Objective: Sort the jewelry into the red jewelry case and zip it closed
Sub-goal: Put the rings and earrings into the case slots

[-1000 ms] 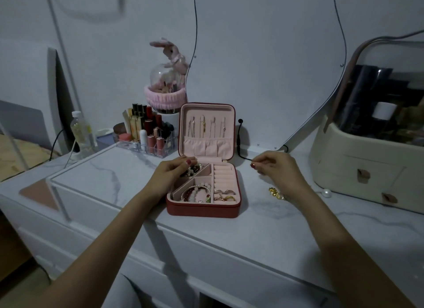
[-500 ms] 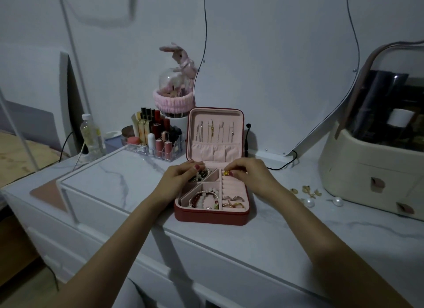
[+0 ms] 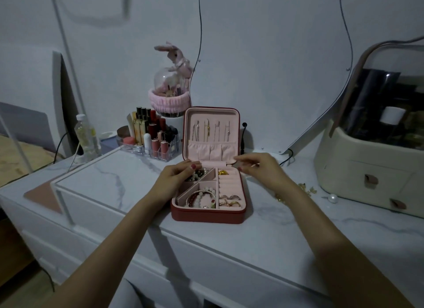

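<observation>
I see the red case (image 3: 207, 213) lying unzipped on the dresser (image 3: 119, 183), part filled: one bracelet compartment, some rings, one gold piece (image 3: 223, 172). My left hand (image 3: 176, 178) pinches beads; my right hand (image 3: 258, 170) hangs loosely curled, grasping nothing I can make out. Gold bits (image 3: 306, 188) and one pearl (image 3: 332, 198) wait outside.

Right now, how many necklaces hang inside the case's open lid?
4 necklaces, side by side in the red jewelry case lid: leftmost, second, third, rightmost. Their lower ends tuck into the pink pocket, hidden.
</observation>
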